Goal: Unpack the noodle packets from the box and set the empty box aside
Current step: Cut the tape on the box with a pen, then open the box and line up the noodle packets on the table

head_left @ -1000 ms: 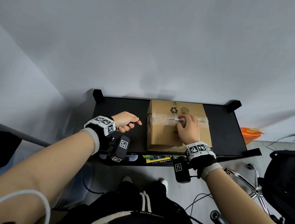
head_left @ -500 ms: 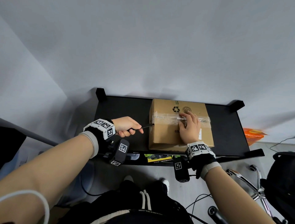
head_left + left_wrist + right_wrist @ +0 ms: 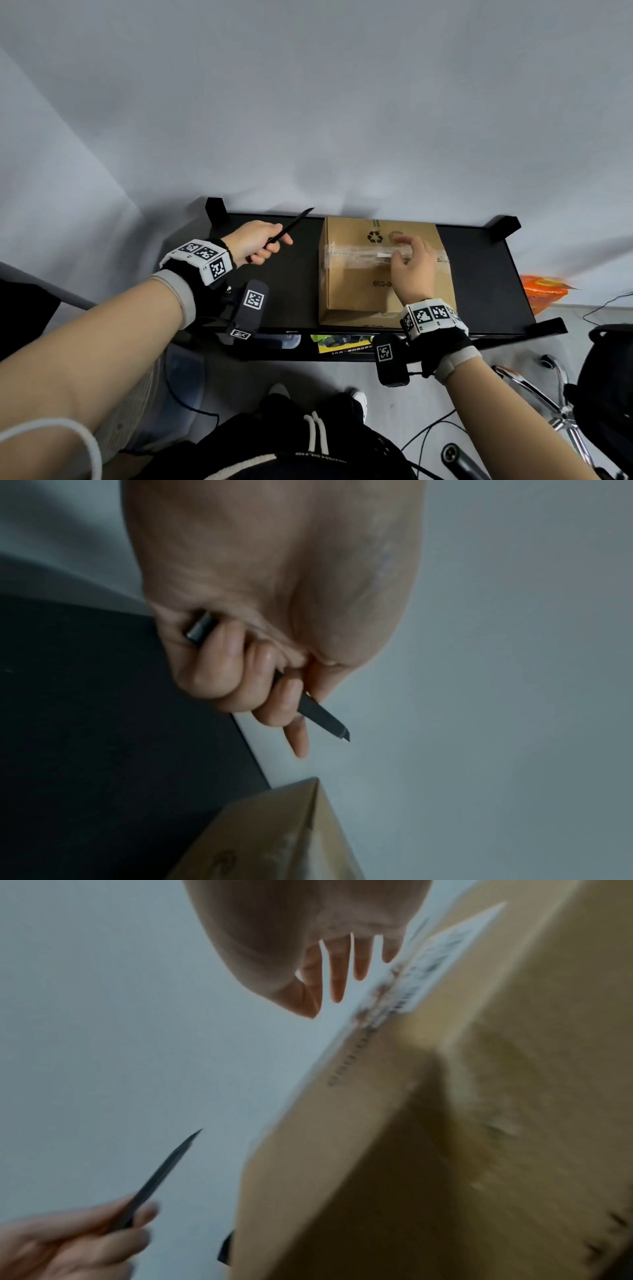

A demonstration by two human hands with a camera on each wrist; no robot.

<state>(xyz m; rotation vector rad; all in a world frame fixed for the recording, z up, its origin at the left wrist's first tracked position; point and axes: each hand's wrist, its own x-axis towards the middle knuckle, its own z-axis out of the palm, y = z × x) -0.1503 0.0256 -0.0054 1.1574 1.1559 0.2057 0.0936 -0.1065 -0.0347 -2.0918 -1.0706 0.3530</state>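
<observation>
A taped brown cardboard box [image 3: 356,270] stands shut on the black table [image 3: 294,291], right of centre. Clear tape [image 3: 346,255] runs across its top. My left hand [image 3: 255,243] grips a slim black utility knife [image 3: 291,224], lifted clear of the box with its tip pointing up and to the right. The same knife [image 3: 323,718] shows in the left wrist view, my fingers [image 3: 222,674] curled round the handle. My right hand [image 3: 412,267] hovers over the box top with straight, relaxed fingers [image 3: 339,969], holding nothing. No noodle packets are in sight.
A grey wall rises behind the table. An orange packet [image 3: 544,291] lies beyond the table's right end. A chrome chair base [image 3: 555,394] and cables sit on the floor at the right. My knees are below the table's front edge.
My left hand has drawn the knife away from the box's left edge and raised it up and back. My right hand has lifted off the tape and its fingers have spread.
</observation>
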